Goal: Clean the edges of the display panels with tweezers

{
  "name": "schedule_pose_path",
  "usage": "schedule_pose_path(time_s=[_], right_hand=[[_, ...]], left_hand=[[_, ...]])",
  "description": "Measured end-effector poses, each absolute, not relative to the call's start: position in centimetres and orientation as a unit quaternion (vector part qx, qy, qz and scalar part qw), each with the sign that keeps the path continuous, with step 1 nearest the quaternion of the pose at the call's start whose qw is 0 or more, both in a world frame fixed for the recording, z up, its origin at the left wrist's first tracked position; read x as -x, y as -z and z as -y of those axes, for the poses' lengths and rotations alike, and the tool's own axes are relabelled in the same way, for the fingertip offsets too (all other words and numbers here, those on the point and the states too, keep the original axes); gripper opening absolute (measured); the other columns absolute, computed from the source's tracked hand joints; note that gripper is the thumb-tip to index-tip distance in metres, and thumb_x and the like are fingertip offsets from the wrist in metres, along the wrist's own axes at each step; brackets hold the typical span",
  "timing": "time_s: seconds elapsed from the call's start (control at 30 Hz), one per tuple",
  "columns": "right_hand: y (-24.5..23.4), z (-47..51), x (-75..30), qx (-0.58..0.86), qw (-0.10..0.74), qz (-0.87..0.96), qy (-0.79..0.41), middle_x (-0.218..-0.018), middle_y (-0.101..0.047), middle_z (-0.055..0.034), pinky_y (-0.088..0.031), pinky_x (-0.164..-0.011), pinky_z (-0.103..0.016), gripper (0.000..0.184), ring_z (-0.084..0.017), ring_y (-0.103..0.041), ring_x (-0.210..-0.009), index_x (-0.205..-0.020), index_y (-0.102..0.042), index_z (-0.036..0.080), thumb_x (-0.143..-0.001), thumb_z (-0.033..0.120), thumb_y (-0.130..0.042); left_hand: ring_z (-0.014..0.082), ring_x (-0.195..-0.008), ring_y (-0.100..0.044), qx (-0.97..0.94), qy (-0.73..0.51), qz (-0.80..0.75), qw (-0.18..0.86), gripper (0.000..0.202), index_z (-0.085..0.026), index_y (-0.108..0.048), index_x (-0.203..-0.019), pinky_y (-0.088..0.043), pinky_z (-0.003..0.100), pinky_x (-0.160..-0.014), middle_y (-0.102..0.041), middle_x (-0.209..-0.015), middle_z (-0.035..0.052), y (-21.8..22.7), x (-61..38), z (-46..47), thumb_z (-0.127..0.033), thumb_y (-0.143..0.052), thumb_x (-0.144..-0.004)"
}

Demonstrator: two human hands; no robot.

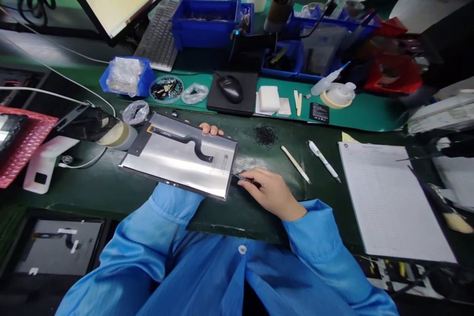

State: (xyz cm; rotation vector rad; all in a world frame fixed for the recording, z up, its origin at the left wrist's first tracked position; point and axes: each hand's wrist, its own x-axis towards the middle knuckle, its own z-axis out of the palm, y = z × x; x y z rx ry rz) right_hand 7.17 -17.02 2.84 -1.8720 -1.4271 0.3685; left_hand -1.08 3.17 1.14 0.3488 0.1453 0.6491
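Observation:
A tablet display panel (177, 168), silver-backed with a black flex cable (200, 150), is held tilted over the dark green bench. My left hand (211, 129) supports it from underneath; only its fingertips show past the far edge, and the palm is hidden. In my right hand (272, 191) is a thin pointed tool (244, 177) with a dark handle, its tip at the panel's right edge. Whether the tip touches the panel I cannot tell. Beyond that hand lies a small heap of black scraps (264, 135).
A cream stick (296, 164), a white pen (323, 160) and a paper pad (392, 197) lie to the right. Behind are a mouse (229, 88), blue bins (205, 29) and a keyboard (157, 34). At lower left, another panel (59, 247) rests in a dark tray.

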Motion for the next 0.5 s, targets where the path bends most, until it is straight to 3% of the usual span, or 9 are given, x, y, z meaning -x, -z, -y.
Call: schedule_pose_path(time_s=[0.1, 0.3, 0.5], right_hand=[[-3.04, 16.96, -7.20, 0.721, 0.364, 0.574, -0.137, -0.095, -0.079, -0.0036, -0.065, -0.074, -0.041, 0.022, -0.026, -0.076, -0.086, -0.105, -0.075, 0.034, -0.102, 0.025, -0.055], [-3.02, 16.98, -7.17, 0.728, 0.380, 0.553, -0.139, -0.093, -0.080, -0.0021, -0.066, -0.069, -0.042, 0.017, -0.027, -0.077, -0.078, -0.108, -0.075, 0.036, -0.097, 0.028, -0.065], [-3.04, 17.04, -7.16, 0.727, 0.367, 0.563, -0.140, -0.093, -0.080, -0.0025, -0.065, -0.070, -0.041, 0.021, -0.027, -0.077, -0.080, -0.109, -0.076, 0.035, -0.101, 0.028, -0.057]], left_hand=[[0.0168, -0.086, -0.056, -0.165, -0.315, -0.084, 0.931, 0.052, -0.021, -0.050, -0.084, -0.050, 0.034, -0.089, -0.052, -0.081, 0.0032, -1.38, 0.96, -3.12, -0.057, -0.023, -0.108], [0.0173, -0.086, -0.055, -0.158, -0.311, -0.098, 0.932, 0.050, -0.021, -0.049, -0.084, -0.049, 0.035, -0.090, -0.052, -0.081, 0.0034, -1.76, 0.93, -3.01, -0.055, -0.022, -0.108], [0.0176, -0.086, -0.056, -0.229, -0.336, -0.143, 0.902, 0.047, -0.022, -0.052, -0.083, -0.052, 0.036, -0.092, -0.050, -0.082, 0.0038, -2.01, 1.15, -3.01, -0.054, -0.027, -0.108]])
